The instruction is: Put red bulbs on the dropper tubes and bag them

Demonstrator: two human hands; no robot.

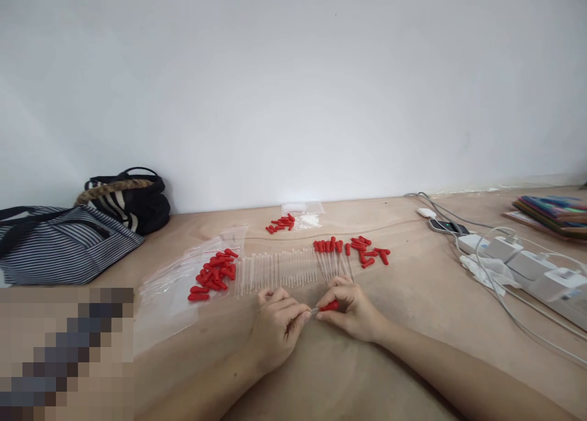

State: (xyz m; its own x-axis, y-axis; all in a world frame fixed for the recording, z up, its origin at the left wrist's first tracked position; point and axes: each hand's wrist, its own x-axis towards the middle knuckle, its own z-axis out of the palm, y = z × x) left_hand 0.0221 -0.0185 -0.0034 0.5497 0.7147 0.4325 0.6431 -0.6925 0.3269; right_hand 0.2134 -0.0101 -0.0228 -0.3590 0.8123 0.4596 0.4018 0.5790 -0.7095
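My left hand (280, 326) pinches a thin clear glass tube (314, 311) near the table's middle. Its other end meets a red rubber bulb (330, 306), held between the thumb and fingers of my right hand (351, 311). Beyond my hands lies a row of clear tubes (275, 269). At the right of that row, several tubes carry red bulbs (328, 245) on their far ends. Loose red bulbs (367, 253) lie right of them. Another heap of red bulbs (215, 273) rests on clear plastic bags (169, 292) to the left.
Farther back, a small group of red bulbs (280, 223) lies beside a clear bag (309, 216). A striped bag (68, 244) and a black bag (147, 207) stand left. Chargers on a power strip (532, 265), cables and stacked colourful items (553, 213) are at the right.
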